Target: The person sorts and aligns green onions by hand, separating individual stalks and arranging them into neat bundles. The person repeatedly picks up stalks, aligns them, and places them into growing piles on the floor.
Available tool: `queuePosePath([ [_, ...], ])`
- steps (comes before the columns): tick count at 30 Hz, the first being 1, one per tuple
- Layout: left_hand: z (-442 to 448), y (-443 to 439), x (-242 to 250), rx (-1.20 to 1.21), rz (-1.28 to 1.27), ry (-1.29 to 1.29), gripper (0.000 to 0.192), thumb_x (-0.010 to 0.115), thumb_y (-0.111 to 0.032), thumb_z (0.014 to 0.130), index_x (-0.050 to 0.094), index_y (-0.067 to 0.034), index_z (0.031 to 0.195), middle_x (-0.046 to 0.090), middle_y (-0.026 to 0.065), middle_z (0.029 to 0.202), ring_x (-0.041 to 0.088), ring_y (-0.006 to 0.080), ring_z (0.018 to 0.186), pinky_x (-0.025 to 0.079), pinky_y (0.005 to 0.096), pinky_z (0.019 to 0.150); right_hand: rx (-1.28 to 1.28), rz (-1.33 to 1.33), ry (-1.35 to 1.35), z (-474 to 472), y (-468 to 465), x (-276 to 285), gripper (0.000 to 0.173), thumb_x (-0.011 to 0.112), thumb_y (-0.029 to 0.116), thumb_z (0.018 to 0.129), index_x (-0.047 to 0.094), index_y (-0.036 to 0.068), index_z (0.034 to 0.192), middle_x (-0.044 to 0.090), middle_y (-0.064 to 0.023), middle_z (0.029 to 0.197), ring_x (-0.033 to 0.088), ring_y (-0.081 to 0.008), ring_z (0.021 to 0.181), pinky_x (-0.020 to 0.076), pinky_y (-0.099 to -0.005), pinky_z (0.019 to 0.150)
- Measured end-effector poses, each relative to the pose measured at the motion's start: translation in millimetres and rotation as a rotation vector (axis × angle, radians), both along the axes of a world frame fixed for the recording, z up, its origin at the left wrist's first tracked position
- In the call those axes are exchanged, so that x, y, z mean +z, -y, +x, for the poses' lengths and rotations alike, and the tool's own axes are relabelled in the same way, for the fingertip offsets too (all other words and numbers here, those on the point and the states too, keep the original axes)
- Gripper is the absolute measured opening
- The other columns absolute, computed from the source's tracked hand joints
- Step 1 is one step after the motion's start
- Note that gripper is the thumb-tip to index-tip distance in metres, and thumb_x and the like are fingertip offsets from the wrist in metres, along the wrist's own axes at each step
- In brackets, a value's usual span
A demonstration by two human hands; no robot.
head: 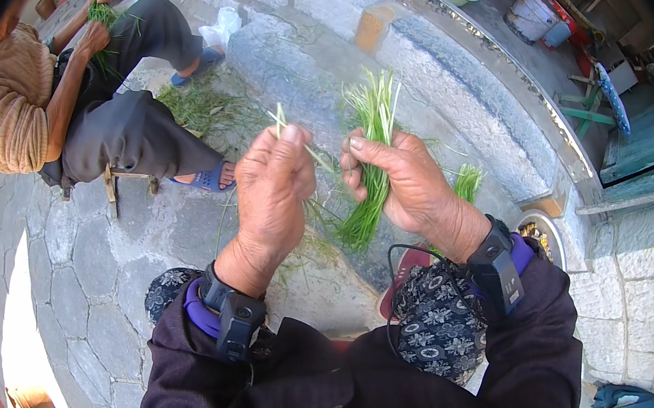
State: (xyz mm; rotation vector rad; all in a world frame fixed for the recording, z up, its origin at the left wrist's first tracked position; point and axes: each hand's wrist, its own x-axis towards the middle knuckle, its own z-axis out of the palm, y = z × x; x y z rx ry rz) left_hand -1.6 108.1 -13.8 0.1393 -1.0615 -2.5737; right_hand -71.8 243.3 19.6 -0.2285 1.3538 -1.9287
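Note:
My right hand (404, 180) is closed around a bunch of thin green stalks (369, 203), likely chives, with pale ends pointing up and green leaves hanging below. To its left, my left hand (274, 184) pinches a few pale stalks (279, 116) between thumb and fingers. The two hands are apart, raised above the stone paving. Another bundle of green stalks (467, 184) shows behind my right wrist, its lower part hidden by my arm. Loose green scraps (314, 252) lie on the ground below my hands.
At the left a seated person (13, 94) holds a green bunch (104, 17) in both hands. A heap of green trimmings (210, 105) lies by that person's sandals. A stone step (465, 92) runs across the back. A metal bowl (546, 230) stands at the right, near a green wooden stool (590, 108).

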Motion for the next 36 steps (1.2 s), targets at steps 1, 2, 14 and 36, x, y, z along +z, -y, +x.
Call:
queuePosePath([
  [1, 0, 8, 4, 0.025, -0.028, -0.013, 0.018, 0.045, -0.022, 0.091, 0.049, -0.007, 0.082, 0.039, -0.0041, 0.062, 0.029, 0.0047, 0.050, 0.024, 0.0193, 0.044, -0.021, 0.040, -0.005, 0, 0, -1, 0.014, 0.054, 0.012, 0.085, 0.050, 0.002, 0.094, 0.053, -0.0050, 0.073, 0.053, -0.0106, 0.060, 0.0422, -0.0230, 0.049],
  [2, 1, 18, 9, 0.048, -0.022, -0.078, 0.018, 0.045, -0.022, 0.091, 0.049, -0.007, 0.082, 0.040, -0.0025, 0.064, 0.030, 0.0053, 0.051, 0.025, 0.0196, 0.045, -0.031, 0.048, -0.017, -1, 1, -2, 0.014, 0.054, 0.012, 0.085, 0.050, 0.001, 0.093, 0.053, -0.0052, 0.073, 0.053, -0.0107, 0.060, 0.0423, -0.0230, 0.049],
  [14, 2, 44, 21, 0.033, -0.165, 0.050, 0.021, 0.050, -0.023, 0.089, 0.052, -0.002, 0.086, 0.040, -0.0050, 0.062, 0.031, 0.0021, 0.050, 0.022, 0.0177, 0.040, 0.142, 0.116, 0.037, 1, -2, 2, 0.013, 0.054, 0.012, 0.084, 0.050, 0.001, 0.088, 0.051, -0.0047, 0.066, 0.047, -0.0096, 0.048, 0.0357, -0.0217, 0.042],
  [36, 29, 105, 49, 0.117, -0.107, -0.199, 0.018, 0.045, -0.017, 0.091, 0.049, 0.000, 0.091, 0.035, -0.0032, 0.064, 0.028, 0.0027, 0.047, 0.023, 0.0169, 0.040, 0.355, -0.225, 0.349, -25, -13, -8, 0.027, 0.036, 0.022, 0.092, 0.053, 0.001, 0.091, 0.049, -0.0029, 0.069, 0.044, -0.0099, 0.050, 0.0394, -0.0260, 0.047],
])
